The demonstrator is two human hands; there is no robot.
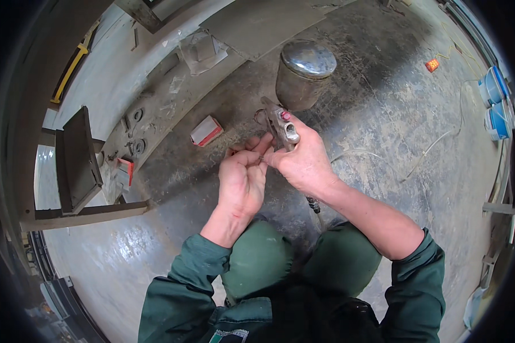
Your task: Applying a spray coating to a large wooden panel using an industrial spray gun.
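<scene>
Spray gun (277,122) w/ round metal cup (299,87), R hand (306,160) gripping, L hand (242,176) hold unclear.

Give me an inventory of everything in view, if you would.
spray gun: 1, metal grey, centre, held
lidded cup: 1, silver, upper centre
carton: 1, white and red, left of centre
buckets: 2, blue and white, far right
hose: at least 1, pale, right
small object: 1, orange, upper right
rings: 2, grey, left
bar: 1, yellow, upper left
sheet: 1, grey, top
panel: 1, dark, left
knees: 2, green, lower centre
sleeves: 2, green, lower edge
left grip: 1, bare, centre
right grip: 1, bare, around spray gun
</scene>
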